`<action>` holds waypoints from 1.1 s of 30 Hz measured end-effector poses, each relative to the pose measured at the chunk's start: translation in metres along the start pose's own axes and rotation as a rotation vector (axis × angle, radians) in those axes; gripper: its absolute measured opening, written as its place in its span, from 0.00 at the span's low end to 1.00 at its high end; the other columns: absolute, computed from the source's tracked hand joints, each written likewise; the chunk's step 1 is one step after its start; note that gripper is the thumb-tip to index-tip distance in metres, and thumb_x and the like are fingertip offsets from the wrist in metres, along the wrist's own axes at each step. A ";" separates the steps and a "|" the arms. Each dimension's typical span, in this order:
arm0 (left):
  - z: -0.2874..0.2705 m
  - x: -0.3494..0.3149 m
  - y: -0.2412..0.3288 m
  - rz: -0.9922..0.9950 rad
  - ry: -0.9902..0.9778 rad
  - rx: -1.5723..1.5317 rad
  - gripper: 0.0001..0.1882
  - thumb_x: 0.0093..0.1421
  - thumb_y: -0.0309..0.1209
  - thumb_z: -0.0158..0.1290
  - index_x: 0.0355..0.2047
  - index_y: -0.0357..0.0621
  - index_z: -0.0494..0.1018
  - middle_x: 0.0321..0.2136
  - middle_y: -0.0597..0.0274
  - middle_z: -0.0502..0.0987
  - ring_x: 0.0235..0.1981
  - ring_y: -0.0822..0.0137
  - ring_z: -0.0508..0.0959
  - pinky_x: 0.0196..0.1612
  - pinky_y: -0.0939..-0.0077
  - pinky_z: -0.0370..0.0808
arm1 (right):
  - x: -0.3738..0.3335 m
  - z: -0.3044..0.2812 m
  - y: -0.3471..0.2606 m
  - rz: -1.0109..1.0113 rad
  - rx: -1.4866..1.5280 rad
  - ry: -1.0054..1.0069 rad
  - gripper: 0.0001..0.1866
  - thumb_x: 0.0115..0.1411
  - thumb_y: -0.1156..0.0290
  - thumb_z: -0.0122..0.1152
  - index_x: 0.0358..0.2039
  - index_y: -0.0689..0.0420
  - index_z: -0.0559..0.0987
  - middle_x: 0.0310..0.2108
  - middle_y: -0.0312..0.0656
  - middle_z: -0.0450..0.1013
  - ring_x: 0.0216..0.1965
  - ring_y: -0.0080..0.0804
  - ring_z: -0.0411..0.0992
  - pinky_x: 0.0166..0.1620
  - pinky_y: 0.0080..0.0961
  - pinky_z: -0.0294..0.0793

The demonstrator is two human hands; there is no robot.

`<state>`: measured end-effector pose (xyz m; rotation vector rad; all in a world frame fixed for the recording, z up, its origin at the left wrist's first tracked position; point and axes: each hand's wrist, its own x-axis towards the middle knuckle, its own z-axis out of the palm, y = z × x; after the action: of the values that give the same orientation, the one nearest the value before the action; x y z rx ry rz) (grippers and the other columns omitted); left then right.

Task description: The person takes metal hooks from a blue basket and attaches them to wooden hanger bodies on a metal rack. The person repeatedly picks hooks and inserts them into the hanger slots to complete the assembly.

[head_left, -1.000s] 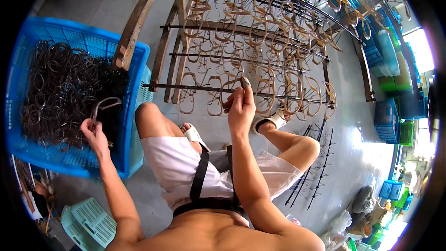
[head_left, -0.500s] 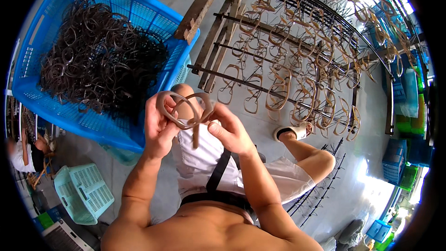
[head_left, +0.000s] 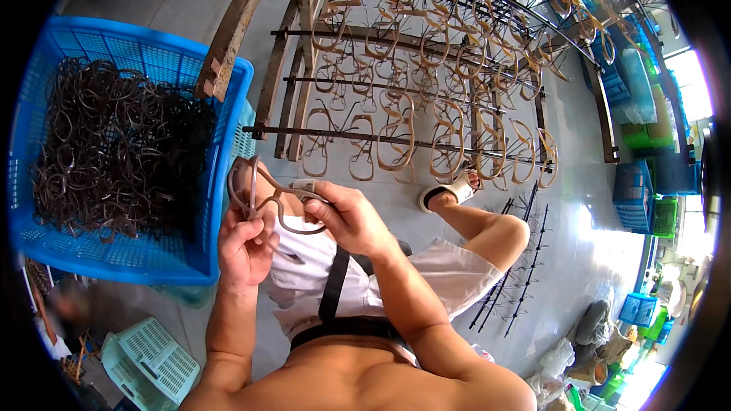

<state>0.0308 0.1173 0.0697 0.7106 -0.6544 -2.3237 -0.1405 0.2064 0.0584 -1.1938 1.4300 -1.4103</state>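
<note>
A brown plastic eyeglass frame [head_left: 280, 215] is held between my two hands in front of my lap, its lens openings without any visible lenses. My left hand [head_left: 242, 250] pinches it near one rim, fingers closed. At the other rim, my right hand [head_left: 349, 217] grips with thumb and fingers. A small pale patch shows by the right fingertips; I cannot make out what it is. Close by on the left, a blue plastic basket [head_left: 223, 144] holds a heap of dark brown eyeglass frames [head_left: 114, 152].
Ahead stands a rack with dark bars [head_left: 343, 135], hung with many tan eyeglass frames [head_left: 397, 131]. Its wooden post [head_left: 237, 23] juts over the basket's corner. A pale green basket [head_left: 152, 361] sits lower left. Spiked rods [head_left: 525, 274] lie right of my leg. Blue crates [head_left: 633, 192] line the right.
My hands have turned the eyeglass frame and drawn slightly apart, so its rims now spread sideways. The whole view has shifted, with the basket and rack now farther left.
</note>
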 end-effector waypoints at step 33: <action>0.008 0.119 -0.046 0.107 0.105 0.595 0.10 0.56 0.27 0.56 0.37 0.35 0.74 0.28 0.68 0.77 0.27 0.83 0.72 0.30 0.89 0.68 | 0.063 0.026 0.066 0.141 0.019 0.977 0.06 0.65 0.73 0.41 0.38 0.61 0.66 0.16 0.38 0.68 0.15 0.24 0.63 0.19 0.23 0.63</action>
<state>-0.0720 0.0715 0.0099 1.0181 -1.3226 -1.9770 -0.1377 0.1353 -0.0040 -0.3261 2.0602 -2.0077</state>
